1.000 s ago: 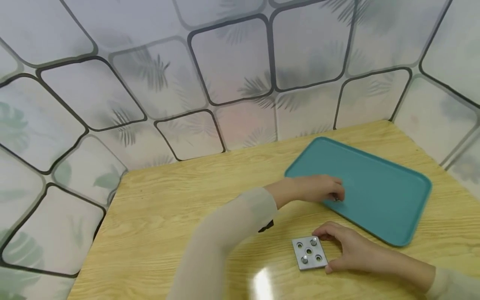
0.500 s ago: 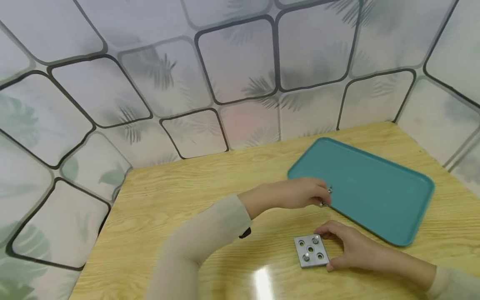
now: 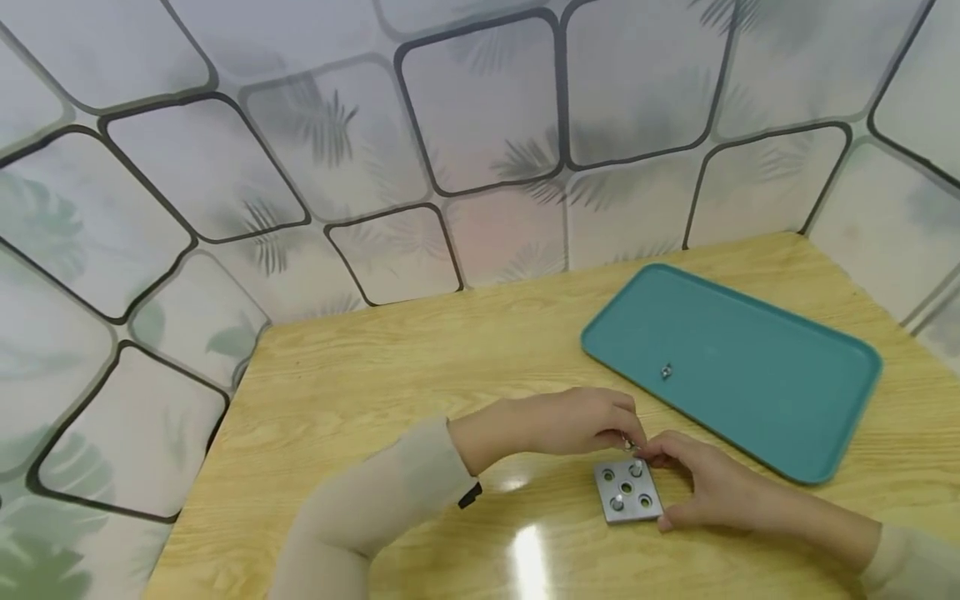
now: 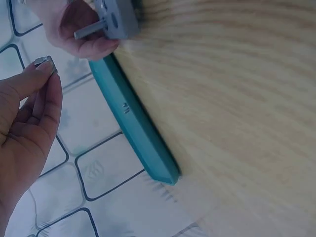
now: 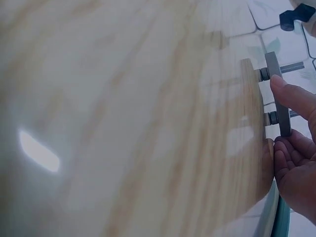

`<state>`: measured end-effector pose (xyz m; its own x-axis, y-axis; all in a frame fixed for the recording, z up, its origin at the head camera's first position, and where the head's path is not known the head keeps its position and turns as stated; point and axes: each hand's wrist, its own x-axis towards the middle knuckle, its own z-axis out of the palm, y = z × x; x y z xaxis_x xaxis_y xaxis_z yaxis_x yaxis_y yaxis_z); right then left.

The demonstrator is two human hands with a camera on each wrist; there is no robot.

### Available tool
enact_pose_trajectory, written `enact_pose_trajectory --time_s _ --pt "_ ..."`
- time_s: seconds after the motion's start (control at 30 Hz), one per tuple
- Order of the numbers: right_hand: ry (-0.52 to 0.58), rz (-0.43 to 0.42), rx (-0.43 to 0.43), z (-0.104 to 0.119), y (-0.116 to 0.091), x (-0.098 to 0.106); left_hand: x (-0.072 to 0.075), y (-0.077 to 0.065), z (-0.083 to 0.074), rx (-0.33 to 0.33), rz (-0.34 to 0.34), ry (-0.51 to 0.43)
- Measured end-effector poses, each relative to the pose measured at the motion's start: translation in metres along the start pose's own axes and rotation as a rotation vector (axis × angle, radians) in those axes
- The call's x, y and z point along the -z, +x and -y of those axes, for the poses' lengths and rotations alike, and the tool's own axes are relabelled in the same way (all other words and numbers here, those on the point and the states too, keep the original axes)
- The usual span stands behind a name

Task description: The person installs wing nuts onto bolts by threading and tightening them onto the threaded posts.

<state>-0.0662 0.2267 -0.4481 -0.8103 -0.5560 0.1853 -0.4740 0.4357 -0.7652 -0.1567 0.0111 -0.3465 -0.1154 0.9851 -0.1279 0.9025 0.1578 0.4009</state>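
Observation:
In the head view, my left hand (image 3: pixel 577 421) pinches a small metal nut (image 4: pixel 46 64) between thumb and fingertips, just above the far side of a square metal plate (image 3: pixel 631 508). Its exact shape is partly hidden by the fingers. My right hand (image 3: pixel 716 483) holds the plate by its right edge, thumb at the near corner and fingers at the far one. Two bolts stand upright through the plate, one near (image 3: pixel 617 502) and one far (image 3: pixel 637 469); the other holes are open. Bolt heads (image 5: pixel 264 74) under the plate lift it off the table.
A teal tray (image 3: pixel 765 392) lies behind the right hand, at an angle on the wooden table (image 3: pixel 390 383). One small metal piece (image 3: pixel 667 372) rests on it near its front edge. A patterned curtain (image 3: pixel 487 108) surrounds the table's back and sides.
My left hand has come from the tray's front edge toward me to the plate, carrying the nut. The right hand keeps its hold on the plate, which has barely moved.

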Motion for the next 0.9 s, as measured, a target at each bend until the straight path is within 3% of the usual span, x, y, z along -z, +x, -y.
enact_pose_trajectory --time_s 0.2,0.53,0.9 --pt "0.015 0.0 -0.018 0.0 0.001 -0.002 -0.013 -0.009 -0.006 0.017 0.061 -0.048" --pt "0.042 -0.001 0.005 -0.003 0.002 -0.002 -0.027 -0.017 -0.018 -0.006 0.08 -0.019" --pt "0.075 0.023 -0.004 -0.003 0.003 -0.001 -0.038 -0.021 -0.019 -0.042 0.009 0.073"
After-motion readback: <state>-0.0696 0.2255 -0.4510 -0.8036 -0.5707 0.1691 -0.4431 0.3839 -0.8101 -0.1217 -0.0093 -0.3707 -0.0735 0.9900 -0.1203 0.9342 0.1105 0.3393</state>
